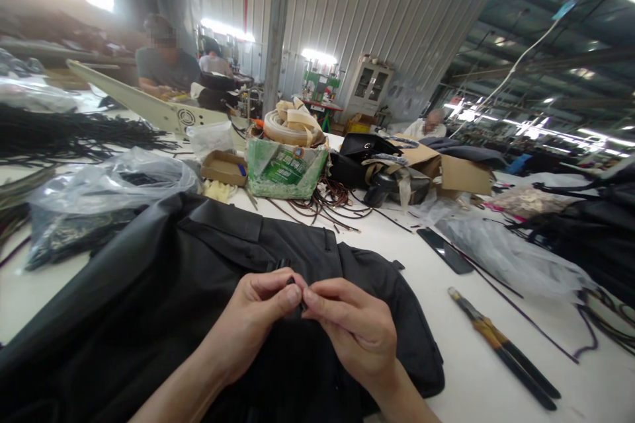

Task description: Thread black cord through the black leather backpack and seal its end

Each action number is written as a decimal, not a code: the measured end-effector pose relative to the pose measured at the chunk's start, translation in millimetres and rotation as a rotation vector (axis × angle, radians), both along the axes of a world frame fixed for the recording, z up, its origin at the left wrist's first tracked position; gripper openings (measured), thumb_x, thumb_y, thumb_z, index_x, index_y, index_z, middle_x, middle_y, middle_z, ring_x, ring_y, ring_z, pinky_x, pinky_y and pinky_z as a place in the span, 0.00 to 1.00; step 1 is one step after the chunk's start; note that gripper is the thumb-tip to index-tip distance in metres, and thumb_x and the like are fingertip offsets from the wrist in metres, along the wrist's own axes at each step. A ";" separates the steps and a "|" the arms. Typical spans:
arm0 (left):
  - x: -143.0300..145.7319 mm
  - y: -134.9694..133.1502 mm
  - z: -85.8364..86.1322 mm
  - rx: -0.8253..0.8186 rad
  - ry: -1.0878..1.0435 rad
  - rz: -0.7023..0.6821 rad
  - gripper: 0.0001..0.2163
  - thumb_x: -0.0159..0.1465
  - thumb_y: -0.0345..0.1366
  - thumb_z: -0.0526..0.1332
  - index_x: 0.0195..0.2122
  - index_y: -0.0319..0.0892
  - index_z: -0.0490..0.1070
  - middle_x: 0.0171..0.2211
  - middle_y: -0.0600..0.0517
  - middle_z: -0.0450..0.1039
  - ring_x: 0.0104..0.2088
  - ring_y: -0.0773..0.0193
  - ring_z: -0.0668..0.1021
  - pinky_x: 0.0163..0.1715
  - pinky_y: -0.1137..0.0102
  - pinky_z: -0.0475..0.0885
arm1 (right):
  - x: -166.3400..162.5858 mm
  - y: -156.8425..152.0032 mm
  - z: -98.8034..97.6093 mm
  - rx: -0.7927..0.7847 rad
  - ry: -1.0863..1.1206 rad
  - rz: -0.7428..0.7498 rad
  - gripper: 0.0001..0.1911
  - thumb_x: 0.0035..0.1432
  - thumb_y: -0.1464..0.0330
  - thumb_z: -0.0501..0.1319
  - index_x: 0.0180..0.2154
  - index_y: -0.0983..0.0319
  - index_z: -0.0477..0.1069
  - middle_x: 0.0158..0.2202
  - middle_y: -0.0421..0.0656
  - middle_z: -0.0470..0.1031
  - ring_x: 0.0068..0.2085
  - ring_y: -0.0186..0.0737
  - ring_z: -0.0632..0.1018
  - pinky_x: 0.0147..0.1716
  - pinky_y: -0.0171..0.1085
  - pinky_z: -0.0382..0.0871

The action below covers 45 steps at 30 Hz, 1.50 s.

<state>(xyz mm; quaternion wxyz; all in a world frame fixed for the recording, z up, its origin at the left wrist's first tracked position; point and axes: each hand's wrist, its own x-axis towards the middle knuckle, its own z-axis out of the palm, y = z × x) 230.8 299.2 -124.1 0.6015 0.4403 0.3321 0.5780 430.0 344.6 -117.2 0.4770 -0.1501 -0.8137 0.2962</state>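
A large black fabric bag lies flat on the white table in front of me. Both hands meet over its middle. My left hand pinches a small black piece, and my right hand pinches the same spot from the other side, fingertips touching. What the fingers hold is too small to name; it looks like a small black clip or strap end on the bag. A black buckle shows just above the fingers.
To the right lie a long dark tool, a black phone and thin cords. Behind the bag stand a green box of tape rolls, plastic bags, cardboard boxes and black cords. Other people work at the back.
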 end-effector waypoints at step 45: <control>4.9 6.9 -8.3 -0.072 0.042 0.259 0.15 0.65 0.48 0.77 0.45 0.44 0.89 0.41 0.47 0.87 0.44 0.56 0.82 0.46 0.68 0.76 | -19.9 -1.8 6.0 -0.228 0.008 -0.296 0.03 0.68 0.71 0.72 0.42 0.57 0.86 0.39 0.41 0.88 0.39 0.40 0.87 0.42 0.35 0.81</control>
